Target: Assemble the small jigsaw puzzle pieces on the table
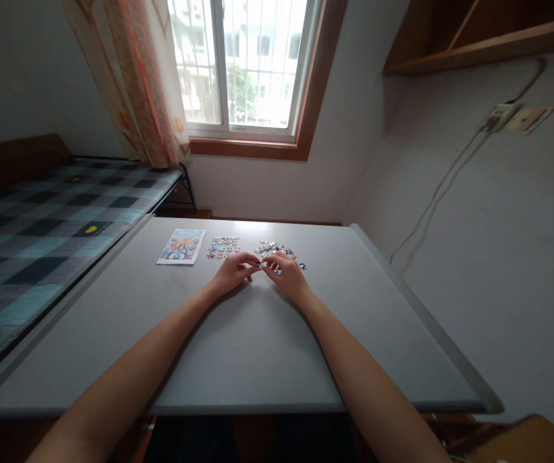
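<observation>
My left hand [235, 271] and my right hand [285, 272] meet over the middle of the white table, both with fingers pinched on a small puzzle piece [260, 264] between them. Behind my right hand lies a loose pile of puzzle pieces [273, 247], partly hidden by the fingers. Beyond my left hand, other pieces [224, 247] are spread out in a patch. A colourful printed picture sheet [183, 247] lies flat to the left of them.
The white table [257, 366] has raised side edges. A bed with a checked cover [78, 199] stands at the left. A curtain [146, 83] hangs beside the window. On the right wall, a cable runs down from a socket [501, 117] below a wooden shelf [489, 46].
</observation>
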A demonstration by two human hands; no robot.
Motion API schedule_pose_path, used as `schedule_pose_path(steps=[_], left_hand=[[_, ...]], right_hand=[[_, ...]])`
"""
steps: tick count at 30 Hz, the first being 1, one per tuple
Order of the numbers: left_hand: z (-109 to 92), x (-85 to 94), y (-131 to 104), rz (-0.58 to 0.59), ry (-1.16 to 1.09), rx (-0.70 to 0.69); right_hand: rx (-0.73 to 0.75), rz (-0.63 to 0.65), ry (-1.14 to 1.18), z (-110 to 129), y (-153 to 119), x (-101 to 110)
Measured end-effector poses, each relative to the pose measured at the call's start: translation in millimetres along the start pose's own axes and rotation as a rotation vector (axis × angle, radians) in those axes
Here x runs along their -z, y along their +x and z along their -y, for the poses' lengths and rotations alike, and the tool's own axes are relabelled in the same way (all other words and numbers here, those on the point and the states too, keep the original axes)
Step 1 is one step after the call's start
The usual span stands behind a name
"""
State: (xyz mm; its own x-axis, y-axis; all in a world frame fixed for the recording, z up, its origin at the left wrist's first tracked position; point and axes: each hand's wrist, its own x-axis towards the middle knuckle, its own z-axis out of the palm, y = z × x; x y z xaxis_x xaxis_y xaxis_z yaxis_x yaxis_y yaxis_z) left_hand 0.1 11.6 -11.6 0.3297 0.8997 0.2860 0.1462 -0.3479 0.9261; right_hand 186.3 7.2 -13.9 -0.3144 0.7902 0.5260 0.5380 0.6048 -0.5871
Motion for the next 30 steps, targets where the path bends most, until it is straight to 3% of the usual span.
schedule_pose_path(steps=[30], left_hand=[[3.7, 3.8, 1.3, -0.007, 0.044, 0.014]], right_hand=[[-0.018, 0.003, -0.016, 4.7, 0.1, 2.2]])
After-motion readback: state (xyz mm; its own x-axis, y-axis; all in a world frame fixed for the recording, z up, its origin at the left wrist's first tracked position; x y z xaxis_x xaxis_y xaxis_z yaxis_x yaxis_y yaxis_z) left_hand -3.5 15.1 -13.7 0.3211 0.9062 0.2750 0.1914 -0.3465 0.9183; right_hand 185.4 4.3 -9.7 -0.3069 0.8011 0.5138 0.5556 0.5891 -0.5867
